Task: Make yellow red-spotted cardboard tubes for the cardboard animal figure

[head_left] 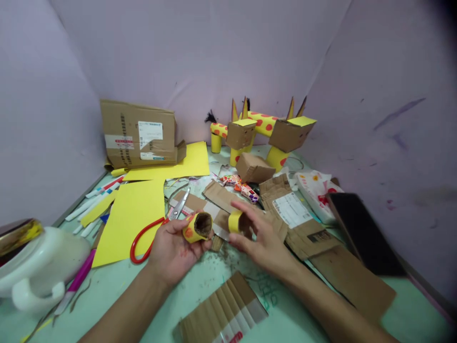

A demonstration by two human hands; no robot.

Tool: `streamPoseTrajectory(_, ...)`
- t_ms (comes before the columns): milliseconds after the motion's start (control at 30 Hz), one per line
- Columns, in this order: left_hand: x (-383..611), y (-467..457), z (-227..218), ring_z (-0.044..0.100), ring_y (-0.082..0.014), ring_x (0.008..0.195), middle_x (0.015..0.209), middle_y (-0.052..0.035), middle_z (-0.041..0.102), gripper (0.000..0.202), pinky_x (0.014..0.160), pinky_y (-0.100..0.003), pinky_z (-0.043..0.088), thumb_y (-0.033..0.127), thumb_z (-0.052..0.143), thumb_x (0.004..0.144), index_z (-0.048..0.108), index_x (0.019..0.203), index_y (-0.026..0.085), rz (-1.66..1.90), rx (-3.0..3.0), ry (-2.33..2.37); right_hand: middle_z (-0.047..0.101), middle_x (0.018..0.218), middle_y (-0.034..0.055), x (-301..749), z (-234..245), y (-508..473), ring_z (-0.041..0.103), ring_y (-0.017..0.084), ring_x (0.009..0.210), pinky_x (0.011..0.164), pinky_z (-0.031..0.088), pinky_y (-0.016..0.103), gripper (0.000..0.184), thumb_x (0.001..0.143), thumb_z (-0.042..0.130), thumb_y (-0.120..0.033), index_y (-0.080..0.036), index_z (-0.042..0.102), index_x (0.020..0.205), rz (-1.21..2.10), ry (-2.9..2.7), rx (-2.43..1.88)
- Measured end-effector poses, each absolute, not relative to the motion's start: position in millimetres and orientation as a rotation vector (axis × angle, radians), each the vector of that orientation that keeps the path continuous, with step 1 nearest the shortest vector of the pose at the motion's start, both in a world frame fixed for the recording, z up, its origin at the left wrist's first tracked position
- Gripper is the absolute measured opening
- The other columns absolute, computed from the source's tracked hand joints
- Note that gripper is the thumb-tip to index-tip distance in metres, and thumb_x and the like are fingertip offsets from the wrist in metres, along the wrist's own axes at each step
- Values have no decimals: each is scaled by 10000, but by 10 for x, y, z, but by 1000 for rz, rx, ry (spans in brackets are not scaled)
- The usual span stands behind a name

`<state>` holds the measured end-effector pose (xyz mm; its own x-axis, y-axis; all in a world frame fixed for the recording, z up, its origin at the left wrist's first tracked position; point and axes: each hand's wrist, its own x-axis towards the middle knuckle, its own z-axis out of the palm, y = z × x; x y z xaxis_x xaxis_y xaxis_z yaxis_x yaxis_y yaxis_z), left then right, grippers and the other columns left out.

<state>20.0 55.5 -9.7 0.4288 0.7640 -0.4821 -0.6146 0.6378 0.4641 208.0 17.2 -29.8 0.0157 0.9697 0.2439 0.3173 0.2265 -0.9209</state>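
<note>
In my left hand [174,250] lies a short cardboard tube [190,231] covered in yellow paper with orange spots. Its hollow brown end faces up and to the right, and my fingers curl around it. My right hand [266,238] grips a shorter yellow paper-covered ring [234,222] between thumb and fingers, a little apart from the tube. Red-handled scissors [147,240] lie beside my left hand, partly over a yellow sheet [133,221]. Behind the hands are cut cardboard strips [221,196].
Two yellow spotted cardboard animals [239,136] [289,136] stand at the back right. A cardboard box [141,133] leans at the back left. Markers [102,190] and a white mug [53,257] are on the left. Flattened cardboard [350,276] and a dark phone [367,233] lie right; corrugated cardboard [221,312] is in front.
</note>
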Motion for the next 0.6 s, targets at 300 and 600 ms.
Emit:
streamPoseTrajectory(300,268,464,-126,652,-246,669,785,-151,693,247,580,-352,522,103,460,728,641,890,58,835,134,703,567,1208,113,1774,-26,80,563,282,1057,923,444,439,691,546,802,-225,-186,535,1183,1025,-1371,-1338)
streamPoseTrajectory(600,265,474,-136,599,-141,557,689,-78,669,171,513,-236,490,76,501,727,652,806,78,844,160,701,665,909,33,1639,2,280,618,221,865,773,506,345,426,527,809,-142,-216,680,927,857,-1543,-1197)
